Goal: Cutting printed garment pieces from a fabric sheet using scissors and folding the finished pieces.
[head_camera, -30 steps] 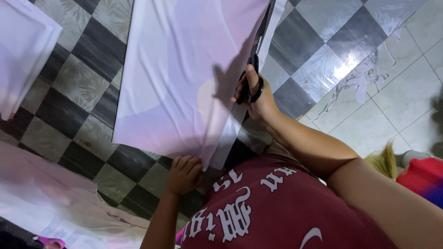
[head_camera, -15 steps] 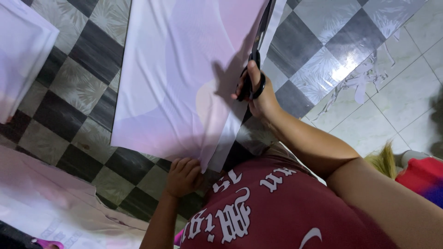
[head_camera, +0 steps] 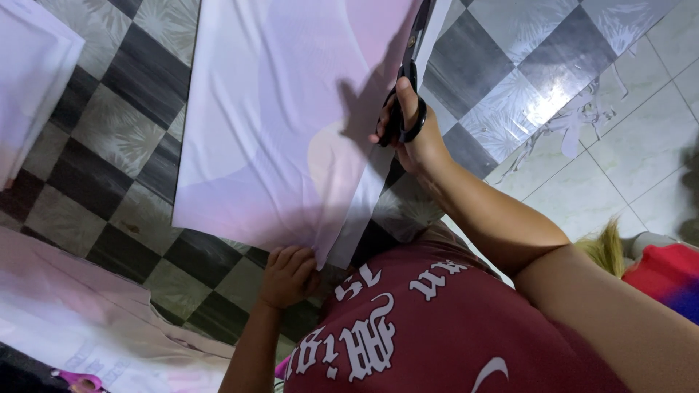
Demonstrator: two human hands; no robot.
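— Checkered floor [head_camera: 109, 138], black and grey squares, with pale tiles off to one side and thin fabric trimmings [head_camera: 575, 124] lying there. What's spread on it?

— A wide sheet of pale lilac fabric [head_camera: 284, 124], lying flat on the floor in front of the person in the red shirt [head_camera: 437, 327]. More pale fabric [head_camera: 33, 87] sits folded at the far edge, and another piece [head_camera: 80, 320] lies near the knee.

— And the hands?

— The right hand [head_camera: 415, 138] is closed through the loops of black-handled scissors [head_camera: 405, 94], blades running up along the sheet's side edge, where a narrow strip [head_camera: 364, 211] is already parted from the main piece. The left hand [head_camera: 287, 276] has its fingers curled, pinching the near corner of the fabric to hold it taut.

— What could go wrong?

— I'd say the cut may wander. The fabric looks thin and slippery, and it is held at one corner only, so a slack pull could let it bunch under the blades and leave a ragged or crooked edge. The arm's shadow also falls right over the cutting line, which makes it harder to follow.
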